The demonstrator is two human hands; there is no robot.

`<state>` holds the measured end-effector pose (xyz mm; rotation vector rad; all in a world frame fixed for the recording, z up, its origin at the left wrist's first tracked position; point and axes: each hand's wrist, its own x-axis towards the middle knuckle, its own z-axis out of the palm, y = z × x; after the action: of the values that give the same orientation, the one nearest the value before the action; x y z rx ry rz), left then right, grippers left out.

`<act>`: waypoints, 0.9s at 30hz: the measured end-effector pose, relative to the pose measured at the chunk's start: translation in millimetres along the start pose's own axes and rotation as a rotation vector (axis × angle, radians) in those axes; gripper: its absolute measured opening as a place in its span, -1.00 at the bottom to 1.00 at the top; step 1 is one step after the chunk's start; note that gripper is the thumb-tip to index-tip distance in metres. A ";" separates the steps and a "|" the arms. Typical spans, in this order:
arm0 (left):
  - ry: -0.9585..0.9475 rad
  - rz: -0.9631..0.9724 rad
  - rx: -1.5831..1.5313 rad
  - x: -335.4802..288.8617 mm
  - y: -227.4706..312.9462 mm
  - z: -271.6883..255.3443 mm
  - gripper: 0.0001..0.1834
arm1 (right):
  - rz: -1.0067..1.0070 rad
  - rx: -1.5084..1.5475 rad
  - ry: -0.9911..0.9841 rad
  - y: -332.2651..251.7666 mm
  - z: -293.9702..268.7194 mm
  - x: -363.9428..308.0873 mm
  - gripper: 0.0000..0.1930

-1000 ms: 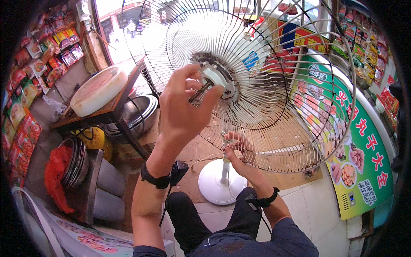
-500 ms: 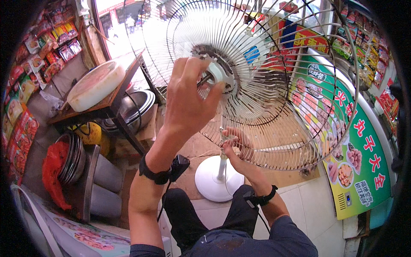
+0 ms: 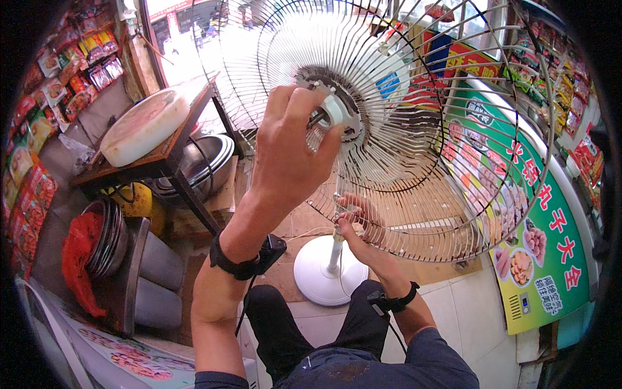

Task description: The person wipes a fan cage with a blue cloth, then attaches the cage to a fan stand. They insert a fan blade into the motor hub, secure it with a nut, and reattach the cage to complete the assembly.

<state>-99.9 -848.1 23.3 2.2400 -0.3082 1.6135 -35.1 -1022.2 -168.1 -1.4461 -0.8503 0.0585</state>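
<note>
1. In the head view, the left hand [image 3: 285,146] was raised at the centre of a fan's wire guard [image 3: 382,152], its thumb and fingers clamped on the white collar [image 3: 335,110] at the hub. A thin metal shaft [image 3: 316,119] showed between thumb and fingers.
2. The wire guard stood tilted above the floor, in front of the person, and spread well to the right of the left hand.
3. The right hand [image 3: 359,218] was lower, its thumb against the upper part of the white pole [image 3: 335,253] and its fingers curled beside it, just under the guard's wires; how firmly they closed could not be told.
4. The pole rose from a round white base [image 3: 322,275] on the floor, just beyond the person's knees.
5. To the left, a thick round board [image 3: 146,129] lay on a wooden table [image 3: 173,152], with metal bowls [image 3: 220,162] beneath and grey bins [image 3: 159,285] nearer the person.
6. To the right stood a green printed panel [image 3: 551,259], below hanging snack packets [image 3: 560,84].
</note>
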 end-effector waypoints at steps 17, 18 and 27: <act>-0.032 -0.270 -0.057 -4.3 -2.2 -3.2 -0.45 | -0.013 -0.008 -0.011 8.5 1.2 1.7 -0.47; -0.015 -0.174 -0.016 -3.9 -2.7 -2.5 -0.45 | -0.028 -0.022 -0.016 9.0 1.1 1.4 -0.46; 0.022 0.141 0.034 -5.5 -8.0 0.4 -0.50 | -0.090 0.003 -0.035 10.8 -0.2 1.7 -0.48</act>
<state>-98.3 -841.3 16.7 2.2685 -0.4452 1.7255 -28.9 -1019.6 -176.8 -1.4054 -0.9426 0.0171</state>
